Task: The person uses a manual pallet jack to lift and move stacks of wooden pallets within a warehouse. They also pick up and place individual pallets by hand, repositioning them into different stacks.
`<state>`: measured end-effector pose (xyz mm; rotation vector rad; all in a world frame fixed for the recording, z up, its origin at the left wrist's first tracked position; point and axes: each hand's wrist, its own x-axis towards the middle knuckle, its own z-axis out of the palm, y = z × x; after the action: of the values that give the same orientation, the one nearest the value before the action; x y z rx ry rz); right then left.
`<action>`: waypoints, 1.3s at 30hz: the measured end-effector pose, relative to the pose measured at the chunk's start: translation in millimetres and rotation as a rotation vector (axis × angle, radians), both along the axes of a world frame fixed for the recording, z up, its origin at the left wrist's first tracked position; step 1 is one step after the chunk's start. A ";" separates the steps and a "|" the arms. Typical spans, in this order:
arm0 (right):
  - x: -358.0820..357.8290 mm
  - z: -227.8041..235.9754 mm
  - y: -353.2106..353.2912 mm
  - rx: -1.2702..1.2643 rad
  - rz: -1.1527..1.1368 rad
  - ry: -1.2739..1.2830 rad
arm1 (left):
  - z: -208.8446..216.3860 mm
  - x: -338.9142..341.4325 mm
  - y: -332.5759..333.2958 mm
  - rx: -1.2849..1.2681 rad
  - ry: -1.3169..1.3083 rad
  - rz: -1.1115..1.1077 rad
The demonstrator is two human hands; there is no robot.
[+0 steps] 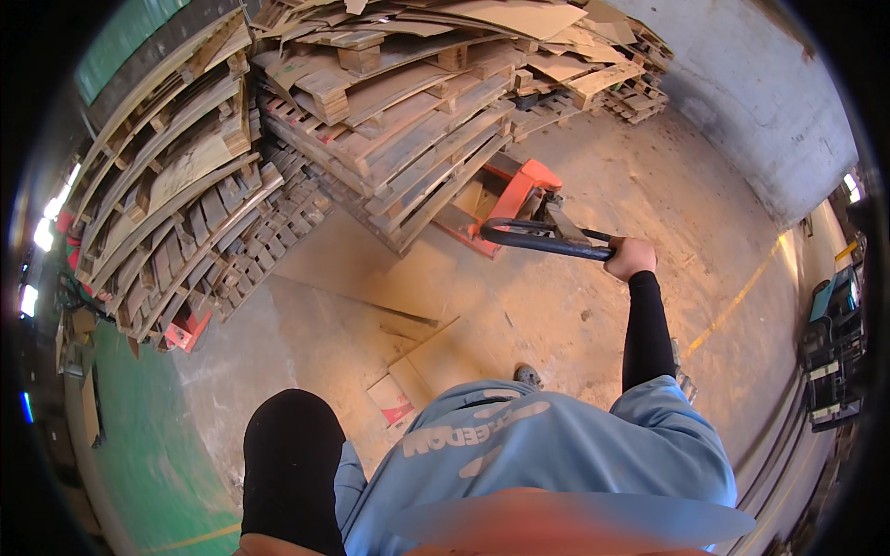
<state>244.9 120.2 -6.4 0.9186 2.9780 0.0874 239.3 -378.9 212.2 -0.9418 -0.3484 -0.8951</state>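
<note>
A dusty concrete floor (575, 320) spreads under and around the right hand (632, 258), with a pale grey wall (769, 102) beyond its fingers to the upper right and a yellow line (742, 295) on the ground to their right. Those fingers are clamped around the right end of a black loop handle (556, 245), which stretches leftward from them. The handle belongs to an orange-red pallet truck (530, 185), standing just ahead and to the left of the fingers, beside a tall stack of wooden pallets (436, 157). Cardboard sheets (501, 17) lie on top, farther ahead of the fingers. Well to their left leans another pallet stack (176, 185). Below and left of the fingers, a red-and-white piece (391, 400) lies on the floor. The left arm shows a black sleeve (292, 473); the left hand is out of view, so I cannot tell how its fingers stand.
</note>
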 end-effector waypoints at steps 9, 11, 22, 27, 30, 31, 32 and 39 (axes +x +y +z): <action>-1.7 -28.1 9.7 -0.066 0.137 0.101 | -73.9 -64.9 -52.7 0.115 -0.446 0.380; -1.5 -29.3 8.6 -0.111 0.144 0.097 | -122.1 -93.6 -70.4 0.060 -0.763 0.551; -156.1 134.6 -76.1 -0.481 0.656 0.425 | -400.9 -233.9 -98.9 -0.607 -2.835 0.395; -361.4 169.7 -180.7 -0.456 1.251 0.305 | -389.0 -348.1 -72.7 -0.575 -2.708 0.339; -487.6 160.0 -263.5 -0.515 1.466 0.401 | -365.9 -409.0 -81.0 -0.363 -2.637 0.419; -530.7 156.9 -291.9 -0.542 1.492 0.449 | -360.8 -426.1 -90.6 -0.306 -2.648 0.455; -575.3 155.2 -319.3 -0.664 1.478 0.483 | -357.9 -443.6 -100.5 -0.252 -2.661 0.477; -862.4 126.6 -475.1 -1.386 0.875 0.556 | -383.8 -545.1 -279.2 0.595 -2.605 0.225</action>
<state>-617.4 -354.9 120.2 -0.5772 2.4549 -2.0593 -305.8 -658.1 -171.6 1.3610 -2.0717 -1.3703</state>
